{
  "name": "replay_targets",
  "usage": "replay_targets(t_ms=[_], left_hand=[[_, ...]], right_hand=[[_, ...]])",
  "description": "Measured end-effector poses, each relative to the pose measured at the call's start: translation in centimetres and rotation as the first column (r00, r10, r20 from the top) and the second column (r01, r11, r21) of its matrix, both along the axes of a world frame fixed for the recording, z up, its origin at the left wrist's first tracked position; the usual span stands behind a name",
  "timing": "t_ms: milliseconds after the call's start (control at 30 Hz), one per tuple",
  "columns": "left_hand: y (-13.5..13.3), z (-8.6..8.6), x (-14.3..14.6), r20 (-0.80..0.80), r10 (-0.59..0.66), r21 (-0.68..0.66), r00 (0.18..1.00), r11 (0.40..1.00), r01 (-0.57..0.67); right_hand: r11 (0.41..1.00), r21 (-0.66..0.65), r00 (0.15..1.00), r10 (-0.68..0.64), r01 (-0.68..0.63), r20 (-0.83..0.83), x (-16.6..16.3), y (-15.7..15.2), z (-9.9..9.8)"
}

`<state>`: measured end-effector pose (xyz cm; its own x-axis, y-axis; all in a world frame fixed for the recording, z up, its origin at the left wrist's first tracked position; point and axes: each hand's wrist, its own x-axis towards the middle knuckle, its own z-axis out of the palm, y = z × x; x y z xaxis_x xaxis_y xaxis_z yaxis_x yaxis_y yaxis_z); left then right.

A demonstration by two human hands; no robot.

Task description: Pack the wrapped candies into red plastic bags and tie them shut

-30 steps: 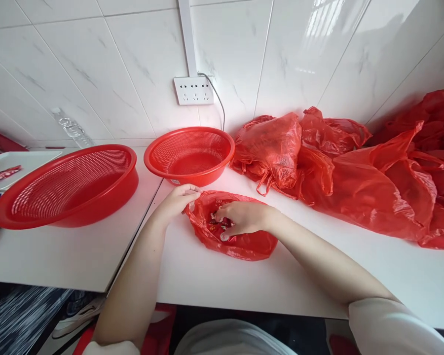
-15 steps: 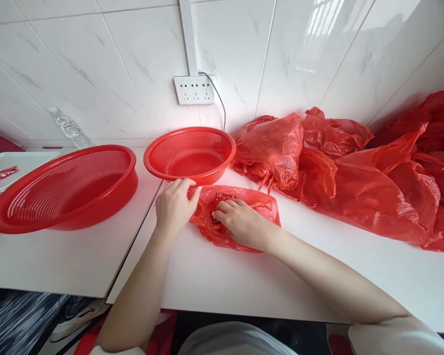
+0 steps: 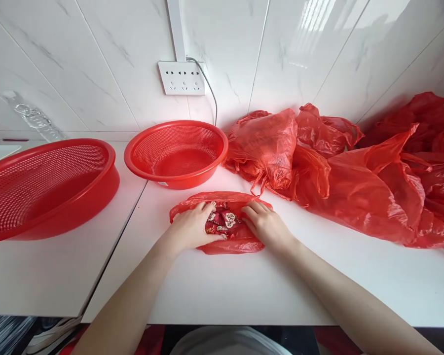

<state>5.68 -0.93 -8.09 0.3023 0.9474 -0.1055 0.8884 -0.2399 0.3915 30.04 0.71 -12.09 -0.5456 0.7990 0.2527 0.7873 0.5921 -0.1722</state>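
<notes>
A small red plastic bag (image 3: pixel 229 245) lies on the white table (image 3: pixel 244 291) in front of me. Its mouth is spread and small red wrapped sweets (image 3: pixel 222 221) show inside. My left hand (image 3: pixel 192 228) rests on the bag's left side, fingers curled onto the plastic beside the sweets. My right hand (image 3: pixel 266 224) presses on the bag's right side, fingers bent down onto it. Both hands bracket the sweets.
A small red mesh basket (image 3: pixel 177 153) stands just behind the bag. A larger red mesh basket (image 3: pixel 44 185) sits on the adjoining table at left. Crumpled red plastic bags (image 3: pixel 355 167) pile along the tiled wall at right. A wall socket (image 3: pixel 182 78) hangs above.
My left hand has moved from the bag's left edge onto the bag. My right hand shifted to its right side. The bag's mouth is now spread, showing the sweets.
</notes>
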Motion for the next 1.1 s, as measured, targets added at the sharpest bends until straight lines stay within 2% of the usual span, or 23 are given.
replay_targets(t_ms=[100,200,300,400,500,567,633,700,767,867,967,1033,1100], left_hand=[[0.2,0.0,0.0,0.01,0.068,-0.032,0.998,0.997,-0.067],[0.5,-0.2,-0.6,-0.023,0.08,-0.063,0.997,0.995,-0.081],[0.8,-0.3,-1.1,-0.078,0.037,-0.063,0.996,0.997,-0.042],[1.1,0.0,-1.1,-0.037,-0.029,0.026,0.999,0.999,0.03],[1.3,0.5,-0.7,0.128,-0.021,0.083,0.992,0.996,0.011],[1.6,0.7,-0.5,0.353,0.073,-0.002,0.933,0.997,-0.077],[1.8,0.7,-0.5,0.559,0.203,-0.19,0.804,0.975,-0.115],[1.9,0.6,-0.6,0.662,0.299,-0.327,0.688,0.94,-0.095],[2.0,0.4,-0.7,0.691,0.324,-0.356,0.646,0.931,-0.086],[2.0,0.4,-0.7,0.686,0.309,-0.327,0.659,0.94,-0.1],[1.7,0.9,-0.7,0.675,0.29,-0.313,0.678,0.945,-0.093],[1.6,1.3,-0.8,0.638,0.256,-0.284,0.726,0.955,-0.087],[1.6,1.6,-1.0,0.569,0.184,-0.195,0.801,0.977,-0.086]], right_hand=[[0.993,0.02,0.985,0.114,-0.112,-0.129,-0.5,-0.3,-0.2],[0.969,-0.028,0.952,0.234,-0.244,-0.197,-0.9,-0.5,-0.7],[0.952,-0.11,0.932,0.25,-0.286,-0.262,-0.9,-0.2,-1.3],[0.935,-0.206,0.876,0.171,-0.288,-0.45,-0.6,0.4,-1.6],[0.918,-0.333,0.767,-0.05,-0.218,-0.64,0.0,0.8,-1.6],[0.893,-0.413,0.691,-0.186,-0.178,-0.699,0.4,1.0,-1.4],[0.858,-0.475,0.63,-0.262,-0.194,-0.731,0.6,1.1,-1.3],[0.831,-0.51,0.588,-0.303,-0.222,-0.75,0.7,1.1,-1.2],[0.816,-0.527,0.57,-0.324,-0.235,-0.755,0.7,1.1,-1.3],[0.808,-0.538,0.58,-0.324,-0.242,-0.747,0.6,1.1,-1.4],[0.832,-0.511,0.617,-0.29,-0.215,-0.732,0.6,1.1,-1.4],[0.859,-0.477,0.658,-0.252,-0.185,-0.709,0.6,1.0,-1.4],[0.906,-0.397,0.689,-0.194,-0.147,-0.698,0.8,0.8,-1.3]])
